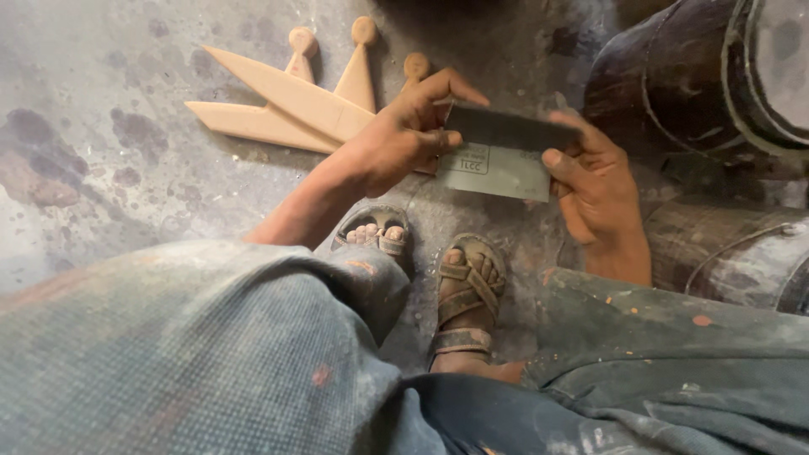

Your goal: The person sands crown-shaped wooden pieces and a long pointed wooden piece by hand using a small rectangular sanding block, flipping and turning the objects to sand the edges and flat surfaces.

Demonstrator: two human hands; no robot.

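A folded grey sheet of sandpaper (497, 160) is held between both hands above the floor, its printed back side facing me. My left hand (404, 135) grips its left edge with thumb and fingers. My right hand (594, 181) pinches its right edge. Several pale wooden pieces (286, 101), long tapered blades with rounded knob ends, lie fanned on the floor just left of and behind my left hand.
Grey stained concrete floor (109, 126) spreads to the left. Dark round drums (691, 76) stand at the right, one more (725, 253) lower down. My sandalled feet (463, 286) and dusty blue-grey trouser knees (185, 354) fill the lower frame.
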